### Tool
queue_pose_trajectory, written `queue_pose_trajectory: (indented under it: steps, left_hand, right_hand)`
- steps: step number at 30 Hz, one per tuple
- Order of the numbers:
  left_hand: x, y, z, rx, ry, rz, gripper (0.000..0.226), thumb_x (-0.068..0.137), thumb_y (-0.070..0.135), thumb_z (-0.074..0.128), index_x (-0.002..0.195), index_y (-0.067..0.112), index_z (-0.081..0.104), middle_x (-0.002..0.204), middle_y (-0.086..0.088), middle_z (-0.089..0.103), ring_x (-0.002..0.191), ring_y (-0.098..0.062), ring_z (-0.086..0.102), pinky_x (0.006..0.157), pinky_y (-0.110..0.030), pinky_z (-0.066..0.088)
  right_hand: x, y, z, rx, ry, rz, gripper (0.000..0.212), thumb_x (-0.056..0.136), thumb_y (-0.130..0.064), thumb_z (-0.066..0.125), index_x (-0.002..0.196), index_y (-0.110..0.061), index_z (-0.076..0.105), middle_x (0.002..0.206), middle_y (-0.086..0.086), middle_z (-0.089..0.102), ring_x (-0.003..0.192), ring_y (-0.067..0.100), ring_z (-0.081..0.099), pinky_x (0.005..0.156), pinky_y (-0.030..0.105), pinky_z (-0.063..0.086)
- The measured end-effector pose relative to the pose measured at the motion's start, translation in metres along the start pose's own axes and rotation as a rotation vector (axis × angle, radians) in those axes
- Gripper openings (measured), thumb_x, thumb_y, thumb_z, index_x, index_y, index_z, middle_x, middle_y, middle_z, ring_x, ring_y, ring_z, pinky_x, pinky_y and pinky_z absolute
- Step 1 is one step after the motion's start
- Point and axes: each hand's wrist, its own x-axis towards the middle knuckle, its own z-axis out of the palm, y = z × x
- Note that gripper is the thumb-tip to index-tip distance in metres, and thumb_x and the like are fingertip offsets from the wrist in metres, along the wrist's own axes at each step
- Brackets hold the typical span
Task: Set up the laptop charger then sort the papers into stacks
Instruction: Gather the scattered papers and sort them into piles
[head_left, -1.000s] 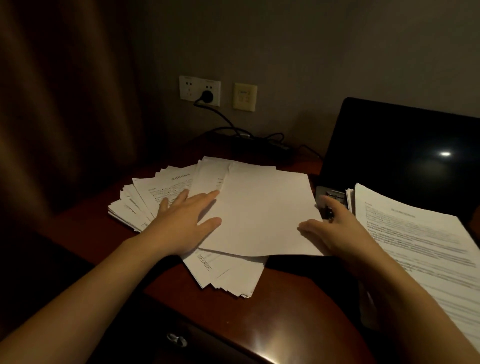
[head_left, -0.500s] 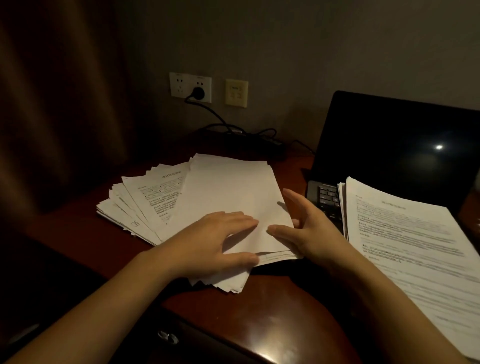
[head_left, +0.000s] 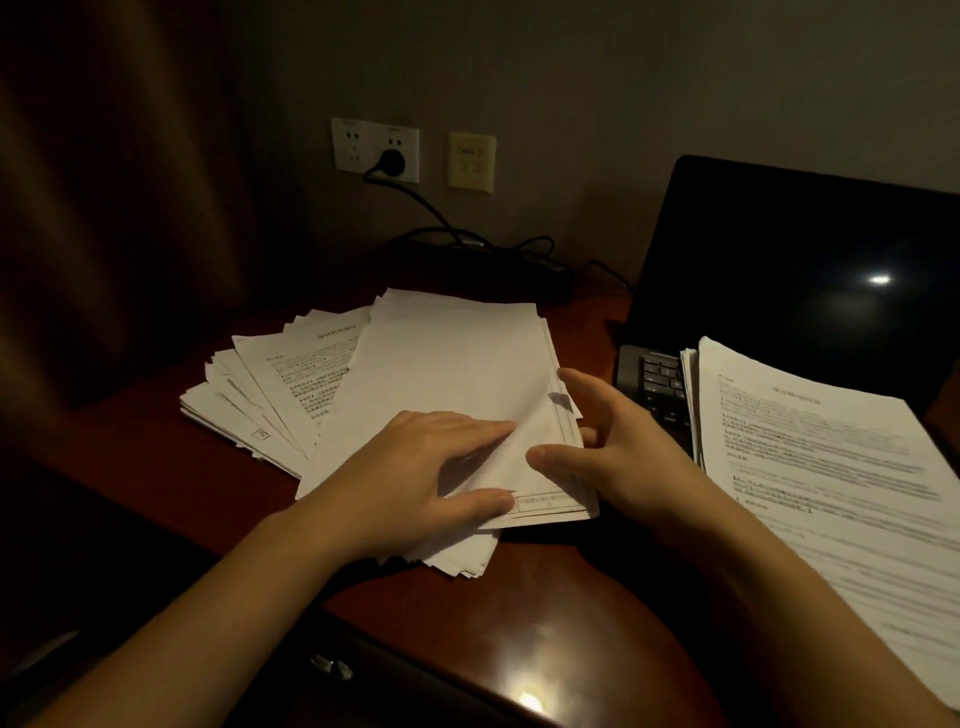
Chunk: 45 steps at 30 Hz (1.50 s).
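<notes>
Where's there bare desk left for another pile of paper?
Bare desk: the near edge in front of the fanned papers, and left of them toward the curtain. Crowded: the middle, with left hand and right hand; at right, a printed stack overlaps the laptop keyboard.

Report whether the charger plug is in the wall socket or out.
In. The black plug sits in the white wall socket; its cable runs down toward the desk.

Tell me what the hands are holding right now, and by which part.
Left hand presses flat on the blank top sheet, gripping nothing. Right hand meets that sheet's right edge, thumb on top; whether its fingers pinch it cannot be told.
</notes>
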Motion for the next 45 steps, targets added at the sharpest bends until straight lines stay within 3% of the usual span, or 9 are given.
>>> queue_pose_trajectory:
  steps: [5, 10, 16, 20, 25, 28, 32, 39, 45]
  left_hand:
    - [-0.007, -0.008, 0.0, -0.289, 0.156, -0.031, 0.039, 0.099, 0.044, 0.055, 0.137, 0.051, 0.05, 0.098, 0.016, 0.07, 0.082, -0.002, 0.062, 0.059, -0.012, 0.042]
    - [-0.011, -0.007, -0.001, -0.314, 0.347, -0.074, 0.067, 0.104, 0.024, 0.048, 0.145, 0.067, 0.017, 0.056, 0.008, 0.049, 0.06, -0.005, 0.047, 0.054, -0.022, 0.04]
    - [-0.011, -0.008, 0.001, -0.219, 0.12, -0.059, 0.047, 0.085, 0.061, 0.06, 0.131, 0.056, 0.052, 0.091, 0.025, 0.059, 0.09, 0.006, 0.055, 0.063, -0.014, 0.043]
    - [-0.012, -0.009, 0.002, -0.266, 0.22, -0.034, 0.045, 0.094, 0.038, 0.064, 0.136, 0.047, 0.05, 0.114, 0.014, 0.069, 0.092, 0.008, 0.062, 0.062, -0.011, 0.049]
    - [-0.012, -0.007, 0.0, -0.287, 0.346, -0.043, 0.053, 0.101, 0.02, 0.051, 0.142, 0.052, 0.046, 0.076, 0.012, 0.061, 0.061, -0.006, 0.054, 0.051, -0.021, 0.042]
    - [-0.013, -0.006, 0.0, -0.235, 0.259, 0.044, 0.035, 0.094, 0.036, 0.053, 0.125, 0.03, 0.068, 0.101, 0.021, 0.064, 0.084, 0.002, 0.061, 0.06, -0.009, 0.043]
    - [-0.012, -0.007, 0.003, -0.199, 0.223, 0.073, 0.056, 0.083, 0.06, 0.061, 0.13, 0.03, 0.065, 0.112, 0.031, 0.057, 0.106, 0.009, 0.057, 0.072, -0.005, 0.046]
    - [-0.013, -0.009, 0.0, -0.294, 0.422, -0.014, 0.06, 0.099, 0.024, 0.052, 0.148, 0.053, 0.033, 0.072, 0.012, 0.057, 0.06, -0.013, 0.053, 0.05, -0.03, 0.046]
    - [-0.016, -0.004, 0.0, -0.328, 0.223, 0.07, 0.056, 0.09, 0.052, 0.056, 0.144, 0.037, 0.05, 0.111, 0.02, 0.057, 0.101, -0.004, 0.059, 0.066, -0.024, 0.055]
  right_hand:
    - [-0.001, -0.003, -0.006, 0.086, -0.041, 0.065, 0.092, 0.086, -0.017, 0.077, 0.155, -0.041, 0.022, 0.109, 0.009, 0.075, 0.081, 0.02, 0.077, 0.063, 0.027, 0.06]
    - [0.0, -0.002, -0.021, 0.178, -0.15, 0.114, 0.093, 0.087, -0.001, 0.072, 0.154, -0.042, 0.023, 0.1, 0.01, 0.078, 0.094, 0.026, 0.076, 0.082, 0.04, 0.062]
    - [-0.002, -0.003, -0.002, 0.108, -0.019, 0.042, 0.088, 0.085, -0.012, 0.077, 0.153, -0.04, 0.028, 0.1, 0.005, 0.078, 0.083, 0.023, 0.077, 0.07, 0.037, 0.063]
    - [-0.001, -0.003, -0.003, 0.132, -0.025, 0.036, 0.087, 0.087, -0.012, 0.075, 0.155, -0.038, 0.025, 0.099, 0.005, 0.078, 0.083, 0.024, 0.077, 0.067, 0.034, 0.063]
    - [-0.005, -0.008, -0.014, 0.163, -0.093, 0.065, 0.088, 0.086, -0.006, 0.074, 0.153, -0.038, 0.026, 0.098, 0.006, 0.078, 0.09, 0.023, 0.077, 0.074, 0.036, 0.063]
    - [-0.006, -0.007, -0.006, 0.116, -0.025, 0.037, 0.088, 0.085, -0.011, 0.077, 0.154, -0.035, 0.029, 0.094, 0.005, 0.079, 0.085, 0.021, 0.077, 0.074, 0.037, 0.062]
    - [-0.006, -0.005, 0.003, 0.098, 0.069, -0.014, 0.081, 0.086, -0.014, 0.076, 0.151, -0.034, 0.032, 0.101, 0.004, 0.078, 0.082, 0.018, 0.077, 0.068, 0.036, 0.064]
    - [-0.006, -0.009, -0.015, 0.243, -0.016, 0.009, 0.077, 0.087, -0.008, 0.074, 0.149, -0.037, 0.036, 0.099, 0.011, 0.077, 0.094, 0.026, 0.075, 0.092, 0.049, 0.058]
    - [-0.008, -0.007, 0.003, 0.211, 0.208, -0.124, 0.063, 0.092, -0.015, 0.071, 0.146, -0.032, 0.042, 0.073, -0.007, 0.075, 0.068, 0.005, 0.073, 0.056, 0.015, 0.054]
